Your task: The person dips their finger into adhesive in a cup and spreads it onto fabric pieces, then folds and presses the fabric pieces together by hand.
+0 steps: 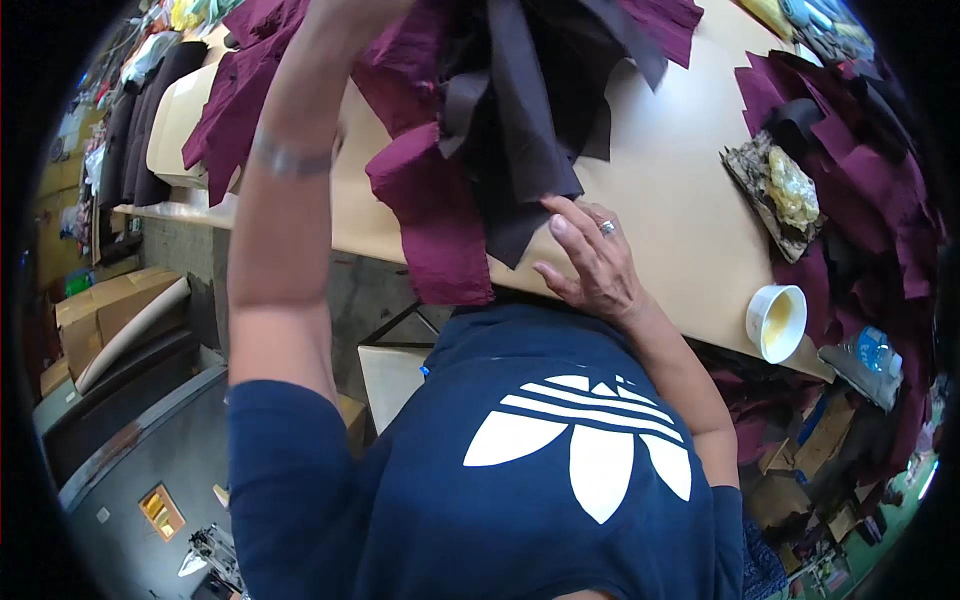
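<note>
Dark, near-black fabric pieces (520,110) lie bunched at the top middle of the table (680,220). Maroon fabric (435,215) lies beside them on the left, its lower end hanging over the table's front edge. My right hand (595,255), with a ring on it, is at the lower tip of the dark fabric. Its fingers are apart, the fingertips at the cloth's edge. My left arm reaches up past the left of the maroon fabric, a band on its wrist. The fingers of my left hand (365,8) are cut off by the top edge of the view.
A white cup (776,323) with yellowish contents stands near the table's right front edge. Behind it a crumpled yellowish plastic bag (793,190) lies on a bundle. Maroon and dark cloth (880,210) piles up at the right. A cardboard box (110,310) is at the left.
</note>
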Motion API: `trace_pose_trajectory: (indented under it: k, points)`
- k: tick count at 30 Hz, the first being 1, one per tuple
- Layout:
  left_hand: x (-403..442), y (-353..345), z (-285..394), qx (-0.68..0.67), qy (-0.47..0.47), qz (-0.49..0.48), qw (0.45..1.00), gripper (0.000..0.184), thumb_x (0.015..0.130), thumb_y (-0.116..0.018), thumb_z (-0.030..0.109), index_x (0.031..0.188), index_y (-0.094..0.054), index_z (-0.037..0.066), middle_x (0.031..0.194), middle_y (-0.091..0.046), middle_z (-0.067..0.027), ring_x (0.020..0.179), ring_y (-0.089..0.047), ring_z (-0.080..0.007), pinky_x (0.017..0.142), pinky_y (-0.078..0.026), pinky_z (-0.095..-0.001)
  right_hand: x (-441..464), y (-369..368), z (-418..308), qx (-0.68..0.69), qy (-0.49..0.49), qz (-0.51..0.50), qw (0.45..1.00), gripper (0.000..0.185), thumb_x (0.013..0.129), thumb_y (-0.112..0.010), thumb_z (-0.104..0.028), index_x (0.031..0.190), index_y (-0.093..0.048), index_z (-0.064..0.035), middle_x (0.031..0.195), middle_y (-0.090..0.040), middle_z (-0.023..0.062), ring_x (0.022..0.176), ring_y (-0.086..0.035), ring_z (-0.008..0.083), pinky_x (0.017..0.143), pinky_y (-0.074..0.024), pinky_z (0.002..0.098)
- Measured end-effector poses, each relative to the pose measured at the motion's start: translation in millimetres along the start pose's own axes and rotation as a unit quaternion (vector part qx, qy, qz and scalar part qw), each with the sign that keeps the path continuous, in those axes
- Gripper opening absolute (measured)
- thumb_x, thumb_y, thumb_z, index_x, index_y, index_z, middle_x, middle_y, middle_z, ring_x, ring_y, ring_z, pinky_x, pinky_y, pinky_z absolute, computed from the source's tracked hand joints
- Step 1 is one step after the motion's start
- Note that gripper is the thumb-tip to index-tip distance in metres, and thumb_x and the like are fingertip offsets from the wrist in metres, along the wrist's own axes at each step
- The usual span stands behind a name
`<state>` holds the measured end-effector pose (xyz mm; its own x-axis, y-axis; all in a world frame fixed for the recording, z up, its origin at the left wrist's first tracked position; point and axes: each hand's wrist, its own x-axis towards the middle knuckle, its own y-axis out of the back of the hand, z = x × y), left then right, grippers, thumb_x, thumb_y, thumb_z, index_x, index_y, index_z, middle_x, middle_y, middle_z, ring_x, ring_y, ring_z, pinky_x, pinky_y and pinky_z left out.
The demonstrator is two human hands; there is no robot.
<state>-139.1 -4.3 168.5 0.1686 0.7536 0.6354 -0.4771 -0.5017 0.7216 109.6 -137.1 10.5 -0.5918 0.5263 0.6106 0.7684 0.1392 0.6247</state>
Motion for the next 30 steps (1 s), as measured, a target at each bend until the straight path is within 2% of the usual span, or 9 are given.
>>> trace_pose_trajectory:
  k: [2, 4, 6, 8, 11, 14, 17, 23, 30]
  points:
    - [-78.9, 28.2, -35.2, 0.017, 0.098, -0.118, 0.988, 0.022, 0.089, -0.055, 0.018, 0.104, -0.056, 0.002, 0.092, -0.061, -0.0125, 0.092, -0.059, -0.0217, 0.077, -0.045, -0.0326, 1.6, 0.9, 4.1, 0.011, -0.003, 0.004, 1.000, 0.057, 0.068, -0.072, -0.015, 0.119, -0.046, -0.0079, 0.118, -0.053, 0.0147, 0.094, -0.055, 0.0309, 0.084, -0.0438, 0.0396]
    - [-158.6, 35.5, -52.4, 0.032, 0.363, -0.192, 0.911, 0.023, 0.091, -0.053, 0.022, 0.099, -0.059, 0.001, 0.084, -0.062, -0.0075, 0.082, -0.059, -0.0166, 0.073, -0.044, -0.0299, 6.4, 2.6, 8.7, 0.012, -0.004, 0.002, 1.000, 0.058, 0.068, -0.072, -0.014, 0.120, -0.046, -0.0075, 0.119, -0.052, 0.0148, 0.095, -0.055, 0.0312, 0.084, -0.0437, 0.0399]
    - [-248.5, 27.5, -72.9, -0.108, 0.479, -0.252, 0.834, 0.024, 0.093, -0.052, 0.023, 0.099, -0.060, 0.002, 0.086, -0.061, -0.0031, 0.076, -0.057, -0.0127, 0.071, -0.045, -0.0272, 14.7, -1.1, 15.2, 0.024, 0.005, 0.020, 0.999, 0.059, 0.069, -0.071, -0.011, 0.122, -0.046, -0.0050, 0.114, -0.056, 0.0143, 0.092, -0.056, 0.0296, 0.083, -0.0441, 0.0387]
    - [-248.4, 18.4, -22.2, -0.233, 0.521, -0.178, 0.801, 0.022, 0.093, -0.053, 0.020, 0.100, -0.060, 0.001, 0.089, -0.062, -0.0022, 0.073, -0.058, -0.0121, 0.071, -0.045, -0.0239, 22.8, -4.1, 18.0, 0.031, 0.010, 0.028, 0.999, 0.061, 0.069, -0.071, -0.010, 0.124, -0.045, -0.0035, 0.110, -0.058, 0.0139, 0.090, -0.058, 0.0285, 0.082, -0.0443, 0.0375]
    - [-247.5, -3.8, 8.1, -0.360, 0.456, -0.031, 0.813, 0.021, 0.091, -0.054, 0.018, 0.101, -0.060, 0.000, 0.093, -0.063, -0.0049, 0.075, -0.060, -0.0107, 0.071, -0.047, -0.0217, 31.2, -7.2, 10.0, 0.053, -0.001, 0.005, 0.999, 0.064, 0.070, -0.071, -0.011, 0.126, -0.043, -0.0014, 0.105, -0.060, 0.0139, 0.089, -0.059, 0.0278, 0.078, -0.0452, 0.0356]
    - [-215.4, -0.9, 64.6, -0.565, 0.522, 0.006, 0.639, 0.019, 0.090, -0.056, 0.015, 0.100, -0.060, -0.001, 0.091, -0.065, -0.0074, 0.077, -0.062, -0.0110, 0.068, -0.050, -0.0226, 42.0, -13.8, -6.0, 0.111, -0.017, 0.003, 0.994, 0.075, 0.070, -0.074, -0.018, 0.132, -0.037, -0.0014, 0.107, -0.059, 0.0154, 0.089, -0.060, 0.0281, 0.078, -0.0466, 0.0365]
    - [-208.7, -13.5, 83.3, -0.597, 0.529, -0.049, 0.601, 0.018, 0.089, -0.057, 0.015, 0.099, -0.062, 0.000, 0.086, -0.066, -0.0043, 0.079, -0.062, -0.0104, 0.068, -0.051, -0.0232, 42.5, -17.1, -21.0, 0.148, -0.078, 0.007, 0.986, 0.088, 0.070, -0.073, -0.012, 0.140, -0.020, -0.0020, 0.111, -0.057, 0.0183, 0.092, -0.060, 0.0293, 0.082, -0.0478, 0.0375]
    - [-175.4, -36.4, 83.0, -0.473, 0.387, -0.095, 0.786, 0.017, 0.089, -0.059, 0.015, 0.098, -0.065, 0.002, 0.086, -0.063, 0.0023, 0.073, -0.053, -0.0037, 0.066, -0.042, -0.0193, 45.7, 7.0, -6.3, 0.193, -0.265, 0.023, 0.945, 0.089, 0.068, -0.056, 0.009, 0.143, -0.014, -0.0122, 0.094, -0.064, 0.0156, 0.080, -0.064, 0.0271, 0.075, -0.0505, 0.0324]
    - [-153.7, -20.4, 65.3, -0.754, 0.374, -0.023, 0.539, 0.027, 0.091, -0.049, 0.012, 0.115, -0.055, 0.002, 0.111, -0.061, -0.0063, 0.100, -0.058, -0.0160, 0.090, -0.045, -0.0327, 27.6, 36.5, 0.1, 0.440, -0.277, 0.104, 0.848, 0.078, 0.085, -0.059, -0.012, 0.145, -0.010, -0.0124, 0.110, -0.058, 0.0108, 0.087, -0.057, 0.0122, 0.082, -0.0449, 0.0260]
